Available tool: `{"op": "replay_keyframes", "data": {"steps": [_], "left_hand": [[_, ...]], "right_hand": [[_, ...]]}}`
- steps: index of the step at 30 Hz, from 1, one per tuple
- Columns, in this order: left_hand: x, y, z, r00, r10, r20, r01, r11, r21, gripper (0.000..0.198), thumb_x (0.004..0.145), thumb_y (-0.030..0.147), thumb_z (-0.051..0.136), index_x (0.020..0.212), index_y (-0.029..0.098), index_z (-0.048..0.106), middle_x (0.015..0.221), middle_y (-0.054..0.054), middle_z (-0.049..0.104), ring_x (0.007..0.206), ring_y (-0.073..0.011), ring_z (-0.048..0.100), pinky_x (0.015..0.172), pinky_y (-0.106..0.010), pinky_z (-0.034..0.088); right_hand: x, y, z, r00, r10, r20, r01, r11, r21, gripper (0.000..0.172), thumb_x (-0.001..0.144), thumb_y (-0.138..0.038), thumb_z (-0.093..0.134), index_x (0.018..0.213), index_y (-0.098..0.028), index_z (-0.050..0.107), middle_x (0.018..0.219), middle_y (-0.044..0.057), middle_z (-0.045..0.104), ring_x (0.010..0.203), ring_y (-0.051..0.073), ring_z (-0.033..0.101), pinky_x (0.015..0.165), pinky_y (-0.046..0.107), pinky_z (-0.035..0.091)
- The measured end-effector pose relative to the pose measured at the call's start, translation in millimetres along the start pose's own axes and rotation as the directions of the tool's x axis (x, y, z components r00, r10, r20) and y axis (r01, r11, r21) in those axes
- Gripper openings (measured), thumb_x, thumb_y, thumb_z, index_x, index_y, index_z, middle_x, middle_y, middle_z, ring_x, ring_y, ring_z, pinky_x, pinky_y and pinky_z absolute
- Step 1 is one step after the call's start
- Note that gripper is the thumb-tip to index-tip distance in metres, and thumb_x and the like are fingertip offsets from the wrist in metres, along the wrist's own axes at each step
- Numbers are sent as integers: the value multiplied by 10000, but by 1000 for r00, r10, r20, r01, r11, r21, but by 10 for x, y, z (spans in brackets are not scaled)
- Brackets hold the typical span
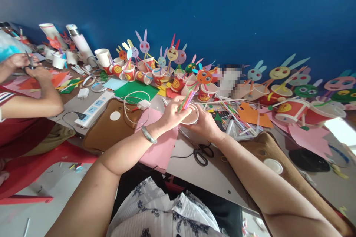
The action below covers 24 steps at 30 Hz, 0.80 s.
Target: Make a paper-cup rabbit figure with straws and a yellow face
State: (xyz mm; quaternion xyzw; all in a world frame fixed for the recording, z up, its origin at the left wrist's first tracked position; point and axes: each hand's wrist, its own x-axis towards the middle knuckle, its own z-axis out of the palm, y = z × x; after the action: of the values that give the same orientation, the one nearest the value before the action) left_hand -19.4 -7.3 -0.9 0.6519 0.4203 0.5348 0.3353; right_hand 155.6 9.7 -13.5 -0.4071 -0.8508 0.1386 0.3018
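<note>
Two bare hands meet over the near edge of the grey tabletop (191, 172), close to its middle. The left hand (172, 113), with a pale green bangle (148, 134) on its wrist, has its fingers pinched together on a bundle of thin coloured plastic straws (185, 100), which stick up and to the right out of the grip. The right hand (204, 124) has its fingers curled tight around a small white paper cup (191, 118). The cup is held tilted between the two hands, with one round end turned toward the camera. The straws touch the cup's upper edge; whether they go inside cannot be told.

Under the left wrist a pink paper sheet (161, 148) hangs over the tabletop edge. Black-handled scissors (204, 153) lie just beside the right wrist. Farther right is a loose heap of straws (236, 120), next to an orange paper piece (254, 115). To the left lie a brown padded pouch (107, 127) and a white power strip (94, 109). Many paper-cup rabbits with coloured ears (172, 64) stand in a row against the dark blue wall (222, 14). At far left, another person's hands (27, 67) hold scissors over red paper.
</note>
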Motion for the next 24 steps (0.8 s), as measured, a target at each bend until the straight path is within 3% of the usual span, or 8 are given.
{"op": "replay_keyframes", "data": {"steps": [3, 7, 12, 16, 21, 24], "left_hand": [[18, 27, -47, 999, -23, 34, 25, 999, -41, 192, 903, 353, 686, 960, 172, 719, 1196, -100, 700, 1096, -194, 672, 900, -305, 551], [71, 131, -220, 985, -13, 169, 12, 1000, 9, 258, 957, 353, 604, 832, 168, 731, 1207, -94, 679, 1068, -187, 667, 832, -292, 550], [130, 208, -380, 981, 79, 178, -106, 983, 147, 184, 879, 264, 693, 728, 159, 689, 1067, -83, 658, 1029, -182, 637, 892, -317, 534], [144, 177, -403, 975, 118, 187, -158, 963, 216, 143, 839, 199, 722, 709, 160, 676, 889, -42, 648, 884, -162, 626, 812, -303, 526], [137, 161, -398, 960, 220, 172, -257, 937, 236, 38, 821, 183, 740, 803, 166, 711, 955, -55, 676, 896, -166, 640, 780, -301, 526], [121, 217, -390, 936, 271, 225, -332, 892, 308, 75, 856, 211, 719, 789, 184, 701, 873, -39, 716, 842, -169, 632, 836, -336, 511]], "right_hand": [[7, -21, -10, 1000, 17, -5, -17, 999, 33, 658, 753, -565, 748, 1269, -206, 553, 1104, 122, 729, 945, 313, 719, 773, 408, 556], [12, -16, -36, 999, 44, -14, -44, 999, 20, 606, 759, -559, 741, 1232, -221, 567, 1032, 98, 737, 863, 291, 715, 729, 391, 547], [6, 35, -66, 1000, -16, -15, 15, 998, -69, 617, 813, -600, 678, 1271, -206, 554, 1071, 132, 726, 909, 310, 702, 745, 410, 544], [5, 55, -64, 998, -60, 4, 60, 991, -122, 569, 835, -580, 655, 1253, -208, 556, 1063, 144, 720, 936, 324, 695, 738, 418, 545], [12, 45, -55, 999, -35, -22, 32, 989, -145, 581, 849, -596, 634, 1258, -194, 544, 1071, 155, 727, 934, 332, 702, 735, 421, 546], [10, 40, -53, 999, -30, -26, 26, 990, -141, 595, 849, -624, 632, 1258, -201, 543, 1073, 151, 729, 945, 332, 701, 753, 422, 548]]}}
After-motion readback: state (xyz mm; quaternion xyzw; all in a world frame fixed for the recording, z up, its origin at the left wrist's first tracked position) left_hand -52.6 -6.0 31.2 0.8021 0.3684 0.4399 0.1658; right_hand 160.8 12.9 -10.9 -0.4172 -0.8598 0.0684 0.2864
